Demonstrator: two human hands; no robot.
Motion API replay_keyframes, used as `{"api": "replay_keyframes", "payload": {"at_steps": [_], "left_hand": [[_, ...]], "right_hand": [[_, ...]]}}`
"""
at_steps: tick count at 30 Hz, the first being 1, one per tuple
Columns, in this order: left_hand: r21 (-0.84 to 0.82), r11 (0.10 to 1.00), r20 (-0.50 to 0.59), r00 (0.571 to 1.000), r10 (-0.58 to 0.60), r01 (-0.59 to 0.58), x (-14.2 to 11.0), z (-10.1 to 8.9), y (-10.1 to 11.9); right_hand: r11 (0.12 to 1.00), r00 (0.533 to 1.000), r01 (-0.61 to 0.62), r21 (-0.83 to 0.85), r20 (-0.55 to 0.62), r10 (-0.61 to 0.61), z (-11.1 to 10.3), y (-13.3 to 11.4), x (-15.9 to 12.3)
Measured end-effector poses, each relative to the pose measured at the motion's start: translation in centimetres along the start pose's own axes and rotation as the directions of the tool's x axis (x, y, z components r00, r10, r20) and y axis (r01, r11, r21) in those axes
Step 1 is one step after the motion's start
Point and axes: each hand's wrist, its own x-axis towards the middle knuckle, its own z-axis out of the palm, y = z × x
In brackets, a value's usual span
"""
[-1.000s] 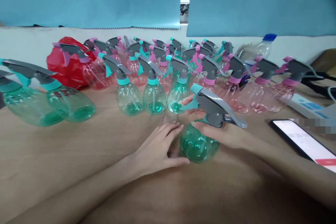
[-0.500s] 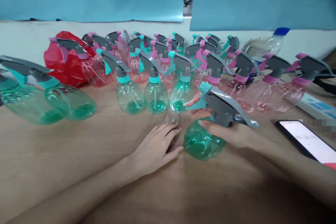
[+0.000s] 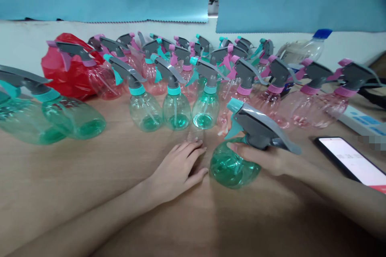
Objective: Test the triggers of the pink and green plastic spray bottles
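A green spray bottle (image 3: 235,166) with a grey and turquoise trigger head stands tilted to the right in the head view. My right hand (image 3: 262,158) is wrapped round its upper body below the head, thumb in front, the other fingers mostly hidden behind it. My left hand (image 3: 181,166) lies palm down on the table (image 3: 126,225), just left of that bottle, fingers stretched out and holding nothing. Beyond my left hand stand three green spray bottles, the nearest to my right hand being one with a turquoise collar (image 3: 205,110).
Several pink spray bottles (image 3: 304,108) stand behind and to the right. More green bottles (image 3: 75,118) are at the left, before a red plastic bag (image 3: 64,74). A lit phone (image 3: 346,158) lies right, near a white box (image 3: 358,120). A large clear bottle (image 3: 312,50) lies at the back.
The spray bottle in my right hand has shifted slightly down and its head a little to the right. My left hand stays resting on the table. The view has moved slightly.
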Motion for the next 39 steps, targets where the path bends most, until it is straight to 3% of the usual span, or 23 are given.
{"api": "replay_keyframes", "payload": {"at_steps": [9,25,39], "left_hand": [[-0.003,1.0,0.014,1.0,-0.006,0.006,0.0,0.2,-0.1],[-0.018,1.0,0.0,1.0,-0.005,0.005,0.2,0.2,0.0],[-0.031,0.999,0.0,1.0,0.013,-0.013,0.1,0.0,0.0]], "right_hand": [[0.978,0.998,0.014,0.206,0.063,-0.027,0.3,0.8,0.0],[0.976,0.994,0.1,0.194,0.025,-0.106,0.7,1.7,-0.4],[0.972,0.999,-0.033,0.231,0.033,0.026,0.9,1.3,-0.4]]}}
